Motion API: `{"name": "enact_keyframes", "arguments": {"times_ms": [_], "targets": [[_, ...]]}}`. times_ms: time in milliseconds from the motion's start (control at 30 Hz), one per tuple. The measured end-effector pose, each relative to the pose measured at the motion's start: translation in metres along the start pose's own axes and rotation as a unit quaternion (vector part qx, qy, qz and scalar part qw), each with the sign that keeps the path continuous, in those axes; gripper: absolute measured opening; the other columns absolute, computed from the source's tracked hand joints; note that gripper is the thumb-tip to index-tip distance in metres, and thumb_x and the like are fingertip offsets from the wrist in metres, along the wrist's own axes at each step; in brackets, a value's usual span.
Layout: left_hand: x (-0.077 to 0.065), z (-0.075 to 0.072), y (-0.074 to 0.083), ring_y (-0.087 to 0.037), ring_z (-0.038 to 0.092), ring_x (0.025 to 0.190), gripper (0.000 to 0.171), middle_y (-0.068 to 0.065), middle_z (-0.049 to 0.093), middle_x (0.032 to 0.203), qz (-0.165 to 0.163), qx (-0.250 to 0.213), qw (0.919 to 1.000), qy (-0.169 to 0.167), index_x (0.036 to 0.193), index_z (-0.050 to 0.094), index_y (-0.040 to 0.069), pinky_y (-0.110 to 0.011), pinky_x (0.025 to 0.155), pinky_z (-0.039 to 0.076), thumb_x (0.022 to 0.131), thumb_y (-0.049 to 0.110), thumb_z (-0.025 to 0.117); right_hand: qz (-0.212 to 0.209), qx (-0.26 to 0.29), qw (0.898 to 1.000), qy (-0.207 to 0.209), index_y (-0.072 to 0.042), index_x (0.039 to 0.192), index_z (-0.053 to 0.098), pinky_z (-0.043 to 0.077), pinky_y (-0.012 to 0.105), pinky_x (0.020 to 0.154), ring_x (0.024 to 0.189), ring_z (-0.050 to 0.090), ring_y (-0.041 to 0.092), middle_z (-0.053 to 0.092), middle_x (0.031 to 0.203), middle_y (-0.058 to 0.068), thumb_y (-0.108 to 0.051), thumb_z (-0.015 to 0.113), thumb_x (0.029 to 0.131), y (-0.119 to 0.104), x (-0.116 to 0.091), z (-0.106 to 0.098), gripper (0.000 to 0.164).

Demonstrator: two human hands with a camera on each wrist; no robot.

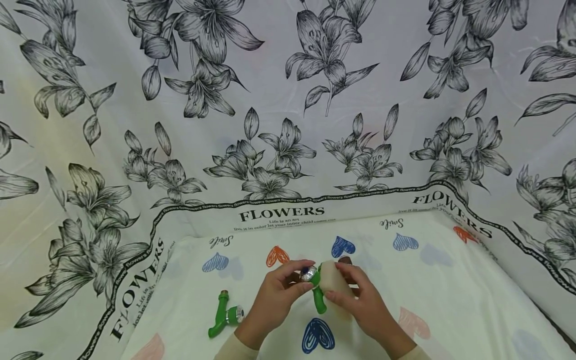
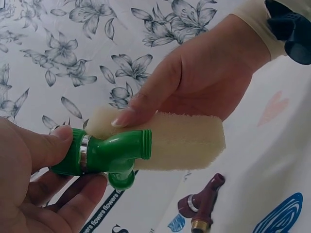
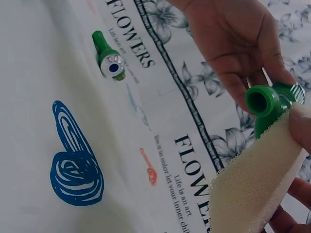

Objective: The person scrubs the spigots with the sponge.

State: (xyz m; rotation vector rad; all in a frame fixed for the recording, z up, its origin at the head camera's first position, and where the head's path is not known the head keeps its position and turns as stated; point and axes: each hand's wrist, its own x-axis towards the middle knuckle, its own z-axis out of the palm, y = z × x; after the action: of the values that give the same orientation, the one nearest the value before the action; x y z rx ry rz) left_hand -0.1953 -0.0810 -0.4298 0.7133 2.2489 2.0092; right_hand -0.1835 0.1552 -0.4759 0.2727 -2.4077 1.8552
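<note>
My left hand pinches a green plastic tap by its silver-topped knob, thumb on one side and fingers on the other. In the left wrist view the tap's threaded inlet end points right. A cream sponge block is gripped in my right hand, its face up against the tap's body. The right wrist view shows the sponge's porous surface close below the tap's round opening. Part of the sponge is hidden behind the right thumb and fingers.
A second green tap lies on the cloth to the left of my left hand. Beyond the right hand is a maroon tap, mostly hidden in the head view. A heart-print cloth covers the surface, with flower-print curtain around it.
</note>
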Motion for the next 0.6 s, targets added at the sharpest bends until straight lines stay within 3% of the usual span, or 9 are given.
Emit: {"name": "enact_keyframes", "arguments": {"times_ms": [133,300,500,600], "targets": [[-0.0005,-0.0001,-0.0007,-0.028,0.069,0.114,0.038,-0.015,0.066,0.140,-0.004,-0.005,1.0000,0.004,0.138,0.075,0.015,-0.032,0.098,0.060,0.102,0.002,0.076,0.004,-0.005,1.000,0.007,-0.017,0.155,0.058,0.052,0.049,0.103,0.125,0.056,0.028,0.056,0.148,0.006,-0.038,0.084,0.097,0.0005,0.0027,-0.0006,0.067],[-0.0008,0.0007,-0.0003,-0.029,0.069,0.115,0.039,-0.010,0.069,0.137,-0.011,-0.012,0.9999,-0.004,0.139,0.074,0.015,-0.033,0.099,0.060,0.102,0.003,0.076,0.022,-0.003,0.999,0.028,-0.012,0.158,0.054,0.053,0.047,0.104,0.127,0.055,0.029,0.052,0.155,0.009,-0.040,0.083,0.098,-0.0001,0.0047,-0.0029,0.071],[-0.0004,0.0010,0.0000,-0.029,0.068,0.117,0.038,-0.010,0.067,0.140,-0.014,-0.015,0.9998,0.002,0.139,0.074,0.015,-0.032,0.100,0.059,0.103,0.003,0.075,0.049,0.013,0.999,0.013,-0.015,0.158,0.054,0.052,0.046,0.106,0.128,0.054,0.029,0.054,0.152,0.007,-0.043,0.084,0.097,-0.0032,0.0004,0.0002,0.073],[0.0005,0.0005,-0.0001,-0.029,0.068,0.117,0.038,-0.010,0.067,0.141,-0.014,-0.009,0.9998,0.009,0.139,0.074,0.014,-0.031,0.099,0.059,0.103,0.003,0.075,0.041,0.022,0.999,0.003,-0.017,0.156,0.056,0.053,0.046,0.103,0.125,0.055,0.028,0.056,0.146,0.006,-0.041,0.084,0.096,-0.0064,-0.0039,0.0038,0.070]]}}
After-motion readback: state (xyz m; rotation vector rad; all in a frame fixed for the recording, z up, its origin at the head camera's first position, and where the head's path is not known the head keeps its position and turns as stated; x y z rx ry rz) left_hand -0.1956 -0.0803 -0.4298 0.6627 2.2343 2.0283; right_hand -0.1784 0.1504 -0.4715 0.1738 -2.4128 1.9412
